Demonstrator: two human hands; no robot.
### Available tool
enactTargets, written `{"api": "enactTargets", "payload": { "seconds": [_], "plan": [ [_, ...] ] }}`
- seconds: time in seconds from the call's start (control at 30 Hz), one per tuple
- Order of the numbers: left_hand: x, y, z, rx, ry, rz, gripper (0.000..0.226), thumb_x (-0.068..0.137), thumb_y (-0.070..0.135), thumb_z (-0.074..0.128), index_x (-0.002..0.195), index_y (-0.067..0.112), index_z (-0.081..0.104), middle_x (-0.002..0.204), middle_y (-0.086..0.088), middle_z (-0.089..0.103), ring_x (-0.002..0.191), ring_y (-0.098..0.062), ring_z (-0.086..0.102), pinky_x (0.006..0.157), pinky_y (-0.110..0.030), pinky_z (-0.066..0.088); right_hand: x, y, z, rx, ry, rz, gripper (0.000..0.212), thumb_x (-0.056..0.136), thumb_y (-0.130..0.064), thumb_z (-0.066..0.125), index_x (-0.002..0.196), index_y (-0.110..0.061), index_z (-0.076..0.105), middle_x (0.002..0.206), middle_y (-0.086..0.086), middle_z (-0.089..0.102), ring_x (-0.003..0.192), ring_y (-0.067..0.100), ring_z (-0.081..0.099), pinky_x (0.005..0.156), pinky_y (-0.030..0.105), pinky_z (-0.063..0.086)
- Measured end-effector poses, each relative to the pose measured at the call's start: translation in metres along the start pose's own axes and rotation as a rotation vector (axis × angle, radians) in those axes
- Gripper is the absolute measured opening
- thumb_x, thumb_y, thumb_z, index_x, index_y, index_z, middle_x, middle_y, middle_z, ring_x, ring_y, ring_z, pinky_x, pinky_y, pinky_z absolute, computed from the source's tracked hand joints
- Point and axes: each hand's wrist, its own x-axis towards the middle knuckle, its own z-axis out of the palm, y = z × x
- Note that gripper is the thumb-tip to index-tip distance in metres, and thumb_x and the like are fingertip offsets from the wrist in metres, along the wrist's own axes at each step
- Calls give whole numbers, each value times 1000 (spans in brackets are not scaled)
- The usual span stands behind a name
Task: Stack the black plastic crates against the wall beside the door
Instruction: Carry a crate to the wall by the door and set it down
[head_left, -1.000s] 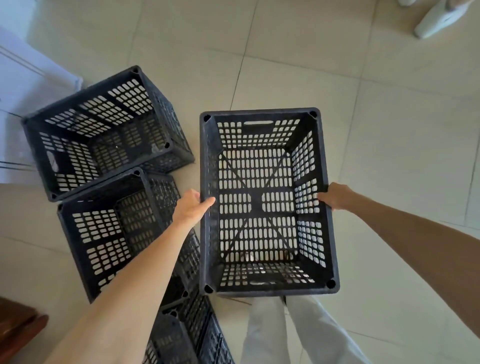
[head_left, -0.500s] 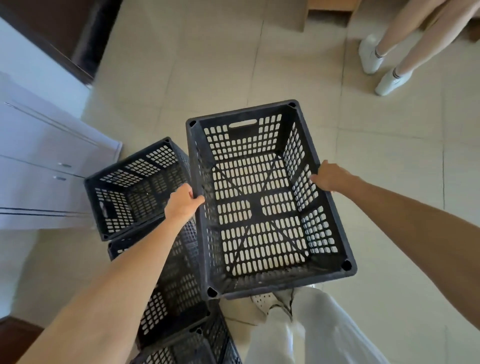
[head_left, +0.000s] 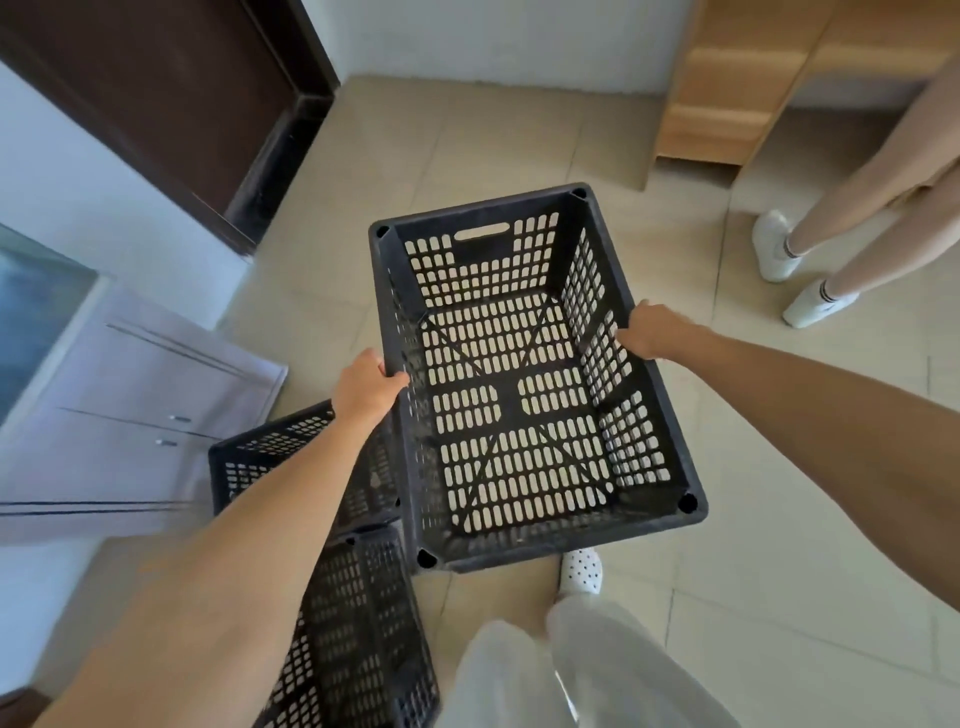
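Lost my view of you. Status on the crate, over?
Held crate gripped by left hand and right hand at side rims. Floor crates at left. Bystander's legs ahead right.

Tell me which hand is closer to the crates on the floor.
Left. The left hand grips the left rim of the carried crate, right beside the floor crates; the right hand grips the opposite rim, on the far side.

Both hands — left hand (head_left: 363, 387), right hand (head_left: 652, 332) — grip a black crate (head_left: 519, 395) (empty).
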Motion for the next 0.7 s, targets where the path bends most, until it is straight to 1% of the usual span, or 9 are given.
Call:
{"api": "enactTargets", "payload": {
  "seconds": [0.07, 0.13, 0.27, 0.37, 0.43, 0.5, 0.57, 0.63, 0.7],
  "plan": [
    [28, 21, -12, -13, 2, 21, 25, 89, 29, 68, 94, 8, 55, 83, -3, 59, 79, -23, 60, 70, -36, 52, 24, -3, -29, -12, 19, -10, 55, 100, -36, 39, 134, 8, 40, 112, 18, 56, 90, 32, 58, 70, 33, 46],
    [62, 42, -26, -15, 10, 34, 23, 88, 27, 67, 89, 10, 52, 80, -2, 58, 76, -22, 59, 64, -33, 47, 50, -6, -59, -11, 36, -12, 54, 99, -35, 40, 133, 7, 42, 121, 20, 55, 100, 35, 59, 77, 36, 49],
    [144, 88, -54, 43, 20, 65, 23, 88, 27, 67, 91, 7, 55, 83, -7, 62, 79, -25, 61, 71, -37, 51, 111, -13, -123, 9, 46, -36, 40, 97, -26, 47, 121, 5, 55, 111, 19, 62, 99, 34, 61, 87, 40, 53],
    [210, 123, -69, 50, 35, 69, 23, 87, 29, 67, 90, 10, 54, 79, -3, 59, 78, -23, 60, 67, -33, 47, 162, -23, -169, -7, 66, -36, 35, 98, -23, 49, 112, 5, 62, 99, 17, 63, 93, 31, 62, 83, 36, 51],
    [257, 147, -80, 54, 25, 70, 23, 88, 30, 67, 90, 11, 55, 79, -3, 59, 79, -23, 61, 67, -31, 45, 199, -29, -200, 22, 105, 11, 34, 97, -25, 49, 109, 4, 62, 92, 13, 62, 87, 29, 62, 82, 38, 54],
    [305, 169, -91, 65, 1, 76, 24, 89, 31, 67, 92, 8, 59, 83, -5, 65, 81, -23, 66, 69, -33, 50, 236, -36, -231, 38, 136, 32, 31, 96, -26, 50, 105, 1, 62, 92, 13, 63, 85, 29, 63, 81, 40, 56],
    [350, 192, -105, 82, -12, 70, 24, 89, 31, 67, 93, 8, 61, 86, -6, 68, 81, -23, 68, 75, -39, 57, 273, -43, -261, 69, 160, 42, 27, 95, -24, 51, 102, 0, 61, 90, 12, 63, 83, 28, 63, 79, 40, 57],
    [393, 214, -115, 88, -19, 69, 22, 88, 30, 67, 93, 9, 61, 87, -7, 69, 81, -23, 68, 76, -41, 58, 309, -48, -289, 81, 161, 59, 24, 95, -24, 51, 96, -1, 60, 85, 11, 62, 80, 27, 63, 77, 38, 56],
    [435, 237, -121, 101, -19, 78, 22, 88, 31, 66, 94, 10, 61, 86, -5, 67, 81, -22, 66, 72, -39, 56, 347, -49, -311, 72, 141, 71, 23, 95, -24, 49, 90, -3, 59, 88, 12, 63, 79, 27, 62, 74, 35, 55]
  ]
}}
